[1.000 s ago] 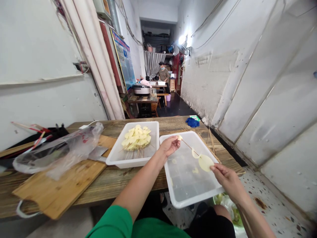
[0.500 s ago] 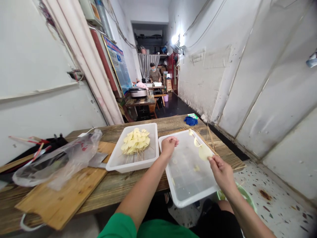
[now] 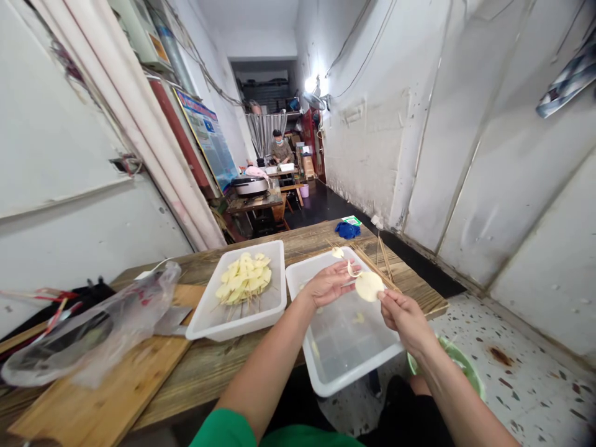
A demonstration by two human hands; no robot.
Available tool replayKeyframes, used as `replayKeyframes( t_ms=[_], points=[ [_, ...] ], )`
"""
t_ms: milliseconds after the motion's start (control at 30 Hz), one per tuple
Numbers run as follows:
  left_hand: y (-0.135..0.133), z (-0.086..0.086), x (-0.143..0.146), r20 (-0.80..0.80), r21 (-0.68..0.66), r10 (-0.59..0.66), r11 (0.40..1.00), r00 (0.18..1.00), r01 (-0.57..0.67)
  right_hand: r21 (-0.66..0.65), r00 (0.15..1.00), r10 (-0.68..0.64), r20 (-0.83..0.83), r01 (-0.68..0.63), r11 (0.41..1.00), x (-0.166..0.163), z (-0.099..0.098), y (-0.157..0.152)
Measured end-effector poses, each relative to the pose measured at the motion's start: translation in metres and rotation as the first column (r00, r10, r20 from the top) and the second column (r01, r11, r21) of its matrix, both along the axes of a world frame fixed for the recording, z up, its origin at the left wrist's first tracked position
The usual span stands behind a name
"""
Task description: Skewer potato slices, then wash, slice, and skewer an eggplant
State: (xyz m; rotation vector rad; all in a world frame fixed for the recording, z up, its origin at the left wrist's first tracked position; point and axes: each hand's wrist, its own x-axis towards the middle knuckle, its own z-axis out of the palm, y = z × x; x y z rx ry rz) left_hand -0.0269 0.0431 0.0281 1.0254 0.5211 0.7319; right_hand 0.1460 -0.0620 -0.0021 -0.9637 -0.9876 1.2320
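"Right hand (image 3: 404, 316) first, in the head view: how is it set?"

"Reaching forward from the lower right, wrist over the near right side of the tray (image 3: 328, 390). Thumb and fingers pinch the edge of a round slice (image 3: 369, 286)."

"And the left hand (image 3: 331, 284)?"

"Its forearm slants up from the lower left, past the gap between the trays. The fingers are stretched out and parted, pointing right, close to a thin curl (image 3: 352, 271). Whether they touch it, I can't tell."

"Where exactly is the slice?"

"Held up above the right tray, its pale face towards us. Beyond it come the curl and then a small piece (image 3: 338, 252) near the far rim; any stick joining them is hard to make out."

"What does that tray hold?"

"A few pale scraps (image 3: 358, 318) on the bottom. It juts over the near edge of the table (image 3: 223, 360)."

"The other tray (image 3: 282, 273)?"

"It stands just to the left, with a heap (image 3: 246, 278) of pale slices on skewers, sticks poking out towards us."

"Anything lower down?"

"One green tub (image 3: 479, 385) on the floor, partly behind the right forearm. Its contents are too unclear to name."
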Motion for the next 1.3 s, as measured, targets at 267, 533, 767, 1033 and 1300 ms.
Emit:
replayKeyframes(
  t_ms=[267,533,767,1033,1300],
  points=[
    [0.002,-0.005,-0.002,-0.071,0.054,0.133,0.990,0.989,-0.129,0.088,0.971,-0.130,0.203,0.114,0.990,-0.003,-0.006,0.005],
    [-0.003,-0.005,0.004,-0.069,0.069,0.146,0.988,0.987,-0.141,0.179,0.907,-0.247,0.340,0.195,0.964,-0.007,-0.011,0.008],
    [-0.004,-0.007,0.006,-0.086,0.028,0.152,0.988,0.985,-0.151,0.179,0.902,-0.198,0.385,0.138,0.974,-0.011,-0.015,0.014],
    [-0.004,-0.010,0.010,-0.096,0.072,0.259,0.965,0.961,-0.252,0.247,0.803,-0.263,0.535,0.148,0.958,-0.010,-0.010,0.013],
    [0.010,-0.002,-0.011,-0.258,0.036,0.295,0.955,0.920,-0.296,0.270,0.792,-0.356,0.497,0.249,0.930,-0.007,-0.011,0.010]
  ],
)
